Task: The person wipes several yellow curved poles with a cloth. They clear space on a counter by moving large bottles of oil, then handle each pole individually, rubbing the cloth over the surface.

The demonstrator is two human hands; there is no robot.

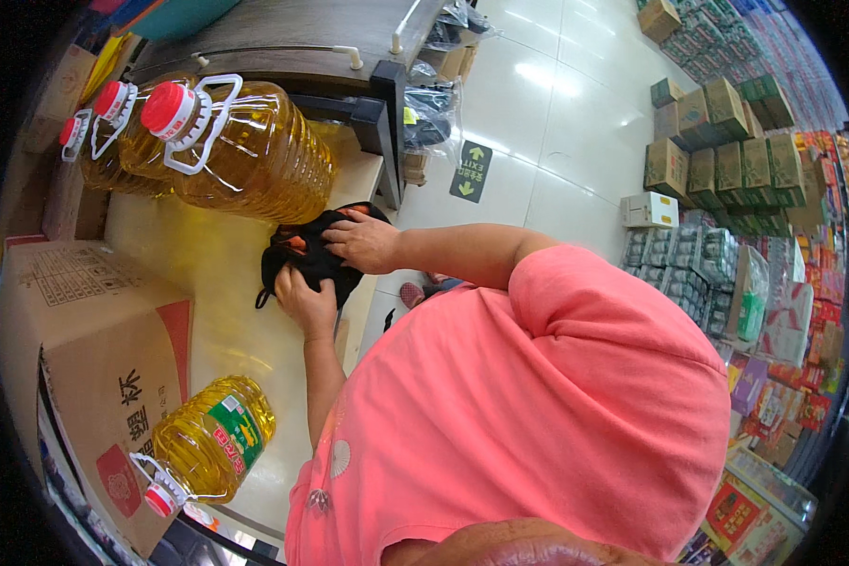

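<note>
A bundle of black cloth with orange parts (325, 244) lies at the edge of a pale shelf top (219, 283), and a small black loop hangs off its side. My left hand (306, 301) grips its near side, with the thumb apart from the fingers. Spread across the top of the cloth is my right hand (361, 242), palm down. Just beyond the cloth stands a large oil bottle (269, 156) with a red cap and white handle. What lies under the cloth is hidden.
More oil bottles (99, 166) stand behind the large one. A smaller labelled oil bottle (212, 439) is beside a cardboard carton (113, 354) bearing writing. A dark table (276, 28) on black legs adjoins. Stacked boxes (722, 156) line the tiled floor (516, 177), which has an exit sign (471, 170).
</note>
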